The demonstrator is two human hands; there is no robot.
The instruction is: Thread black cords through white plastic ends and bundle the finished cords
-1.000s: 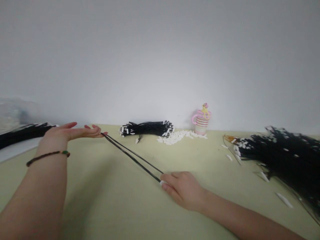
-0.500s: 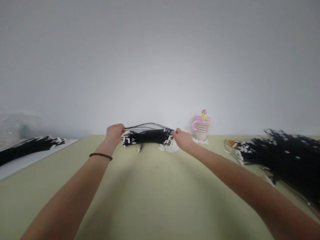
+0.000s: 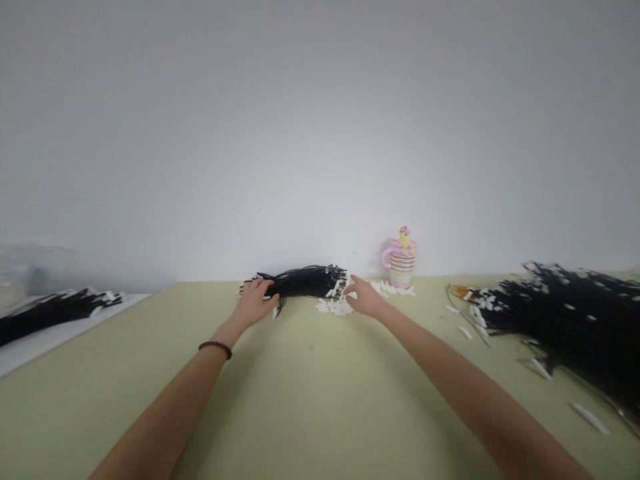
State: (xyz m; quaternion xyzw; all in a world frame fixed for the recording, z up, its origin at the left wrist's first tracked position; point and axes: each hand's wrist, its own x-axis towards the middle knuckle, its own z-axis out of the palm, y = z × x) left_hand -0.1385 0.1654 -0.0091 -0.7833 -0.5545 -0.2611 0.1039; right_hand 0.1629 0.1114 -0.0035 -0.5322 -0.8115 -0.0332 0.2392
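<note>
A bundle of thin black cables [image 3: 305, 281] with white end pieces lies at the back of the green table, close to the wall. My left hand [image 3: 256, 301] rests over the bundle's left end, fingers spread on top of the cables. One short cable end with a white tip sticks out below that hand. At the right end of the bundle is my right hand [image 3: 365, 297], its index finger and thumb apart and nothing visible between them. Small white pieces [image 3: 334, 307] are scattered beside its fingertips.
A striped pink-handled mug [image 3: 401, 267] with a yellow and pink figure stands against the wall, white pieces around its base. A large heap of black cables [image 3: 575, 320] covers the right side. More black cables [image 3: 50, 316] lie on a white surface at left.
Both hands have let go of the cables they held stretched above the bundle, and those cables now lie on it. My left hand has moved right and down onto the bundle.
</note>
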